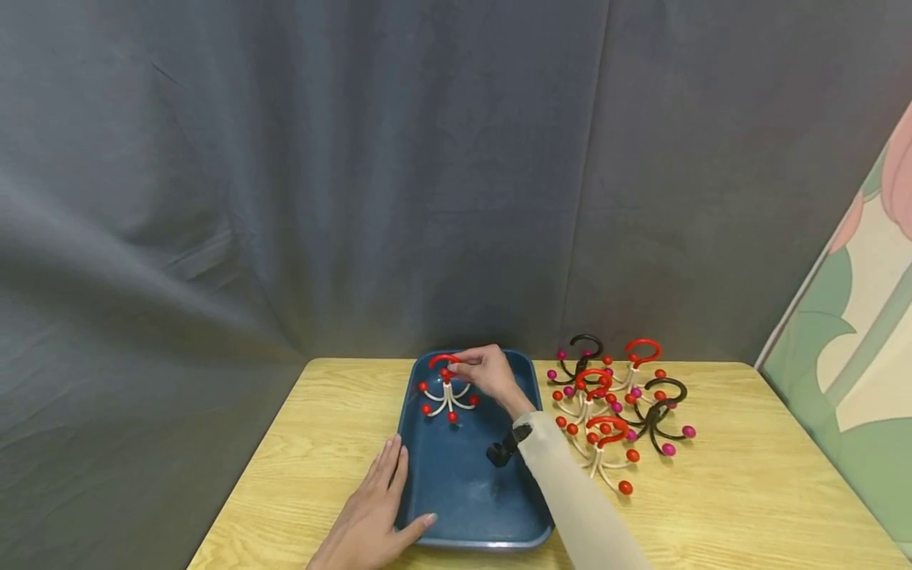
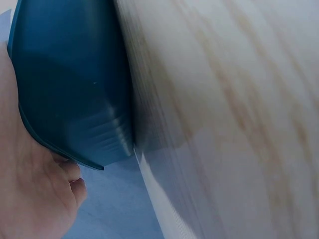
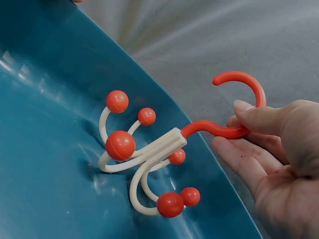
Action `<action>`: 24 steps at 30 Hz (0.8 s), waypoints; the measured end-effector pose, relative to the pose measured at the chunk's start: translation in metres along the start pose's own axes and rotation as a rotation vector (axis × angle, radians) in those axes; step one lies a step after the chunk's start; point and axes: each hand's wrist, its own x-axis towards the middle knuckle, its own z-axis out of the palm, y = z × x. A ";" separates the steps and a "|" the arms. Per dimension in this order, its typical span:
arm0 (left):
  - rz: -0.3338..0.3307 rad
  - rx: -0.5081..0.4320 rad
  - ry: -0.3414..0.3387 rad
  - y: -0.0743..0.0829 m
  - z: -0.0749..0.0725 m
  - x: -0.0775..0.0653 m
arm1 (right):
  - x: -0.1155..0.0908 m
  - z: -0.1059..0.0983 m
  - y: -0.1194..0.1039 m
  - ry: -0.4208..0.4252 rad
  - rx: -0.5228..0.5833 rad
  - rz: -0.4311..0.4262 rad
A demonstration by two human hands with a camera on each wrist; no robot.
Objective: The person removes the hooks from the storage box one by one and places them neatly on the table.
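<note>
My right hand (image 1: 490, 372) pinches the red hook of a multi-arm hook hanger (image 3: 159, 144) between thumb and fingers. Its cream arms, tipped with red balls, curve out over the far part of a blue tray (image 1: 463, 483). Whether those arms touch the tray floor is hard to tell. At the tray's near left corner lies my left hand (image 1: 374, 503), its fingers extended along the rim and its thumb over the edge. The left wrist view shows the outer wall of the tray (image 2: 75, 89) beside that hand.
Right of the tray, several similar hangers stand crowded on the wooden table (image 1: 748, 483). Some are red and cream, such as a front one (image 1: 598, 451); others are black with magenta balls, like a hanger (image 1: 654, 416) farther right. A grey curtain (image 1: 442, 174) hangs behind.
</note>
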 end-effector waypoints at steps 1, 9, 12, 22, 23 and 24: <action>-0.001 0.002 0.003 0.000 0.000 0.000 | 0.000 -0.001 -0.001 -0.004 -0.005 -0.004; 0.003 0.014 0.010 0.001 -0.001 0.001 | -0.005 -0.011 -0.013 -0.019 -0.018 -0.040; 0.005 0.018 0.010 0.001 0.000 0.001 | -0.010 -0.016 -0.018 -0.022 -0.013 -0.051; 0.016 0.028 0.022 0.001 0.001 -0.002 | -0.031 -0.046 -0.048 -0.010 -0.035 -0.114; 0.016 0.026 0.022 0.002 0.001 -0.002 | -0.034 -0.050 -0.052 -0.006 -0.051 -0.125; 0.014 0.026 0.020 0.002 0.001 -0.002 | -0.037 -0.055 -0.057 -0.005 -0.065 -0.135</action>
